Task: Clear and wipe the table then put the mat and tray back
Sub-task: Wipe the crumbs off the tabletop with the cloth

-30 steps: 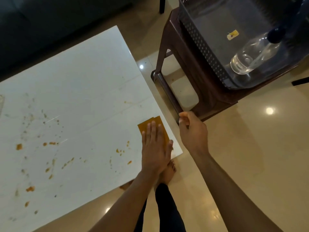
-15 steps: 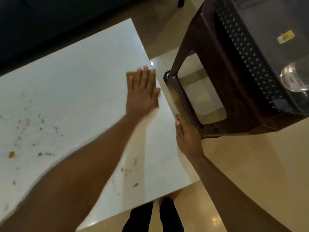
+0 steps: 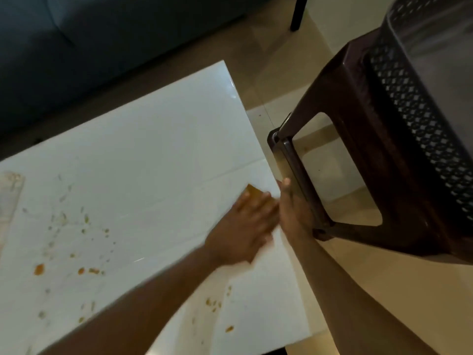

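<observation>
My left hand (image 3: 243, 226) lies flat on an orange cloth (image 3: 252, 191) near the right edge of the white table (image 3: 153, 149); only the cloth's far corner shows past the fingers. Beside it, my right hand (image 3: 294, 211) hangs at the table's right edge with straight fingers, close to the brown stool's lower rail; I cannot tell whether it touches either. Orange food crumbs (image 3: 84, 271) and smears dot the table's left and near parts. The tray (image 3: 414, 103), dark with perforated sides, sits on the stool.
A dark brown plastic stool (image 3: 358, 149) stands on the tiled floor right of the table. A dark sofa (image 3: 102, 47) runs along the far side. A pale object (image 3: 10, 196) lies at the table's left edge.
My left hand has pulled the cloth back along the right edge towards me. My right hand stays at the table edge by the stool. The camera has shifted.
</observation>
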